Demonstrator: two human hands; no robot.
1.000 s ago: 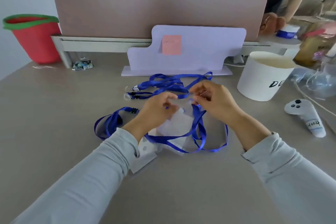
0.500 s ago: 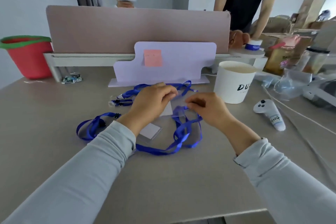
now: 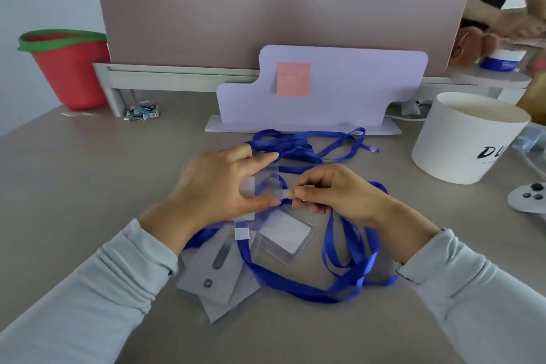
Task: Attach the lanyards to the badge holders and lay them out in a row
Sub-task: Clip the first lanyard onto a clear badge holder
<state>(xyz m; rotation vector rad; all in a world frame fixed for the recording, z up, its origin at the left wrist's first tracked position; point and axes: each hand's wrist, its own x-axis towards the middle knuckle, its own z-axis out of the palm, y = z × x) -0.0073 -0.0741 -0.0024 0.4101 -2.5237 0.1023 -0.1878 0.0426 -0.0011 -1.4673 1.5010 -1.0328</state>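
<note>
badge holder [image 3: 266, 183] pinched by left hand [image 3: 218, 189] | right hand [image 3: 334, 192] pinching lanyard clip [image 3: 285, 194] | tub [image 3: 466, 145] right

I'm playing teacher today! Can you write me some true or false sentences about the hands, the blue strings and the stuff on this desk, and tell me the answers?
1. The left hand holds a clear badge holder. True.
2. The lanyards are red. False: they are blue.
3. The right hand lies flat on the desk. False: it pinches a lanyard's end by the holder.
4. A pink sticky note is on the pale purple board. True.
5. The bucket is blue. False: red, green rim.
</note>
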